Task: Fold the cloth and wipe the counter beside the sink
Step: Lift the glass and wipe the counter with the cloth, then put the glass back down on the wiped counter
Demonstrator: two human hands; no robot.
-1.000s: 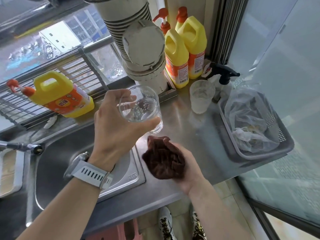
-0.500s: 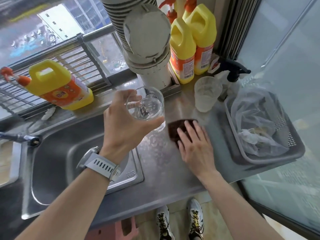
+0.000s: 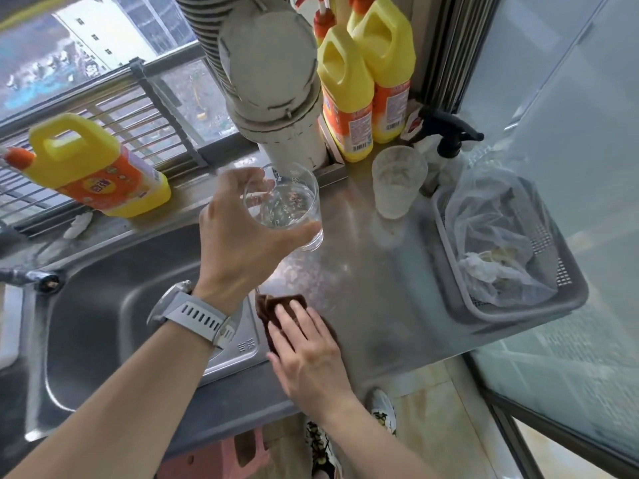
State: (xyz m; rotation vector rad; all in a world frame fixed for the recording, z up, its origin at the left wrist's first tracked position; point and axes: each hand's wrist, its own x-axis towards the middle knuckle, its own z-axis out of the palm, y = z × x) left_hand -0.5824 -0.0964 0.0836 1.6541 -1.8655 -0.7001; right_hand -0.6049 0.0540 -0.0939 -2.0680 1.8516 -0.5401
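A dark brown cloth (image 3: 268, 307) lies flat on the steel counter (image 3: 373, 288), close to the sink's right edge. My right hand (image 3: 306, 354) presses down on it with fingers spread, covering most of it. My left hand (image 3: 242, 236), with a grey watch on the wrist, holds a clear glass (image 3: 287, 209) with some water in it, lifted above the counter just right of the sink (image 3: 114, 316).
A frosted cup (image 3: 397, 181) stands on the counter behind. A grey basket (image 3: 560, 305) with a plastic bag sits at the right edge. Yellow detergent bottles (image 3: 366, 81) and a black-topped spray bottle (image 3: 449, 140) stand at the back; another yellow bottle (image 3: 100, 174) lies on the sill. A wide pipe (image 3: 276, 81) rises behind the glass.
My right hand laid the bunched cloth flat on the counter, then slid it from near the glass back toward the front edge beside the sink. The glass stayed lifted.
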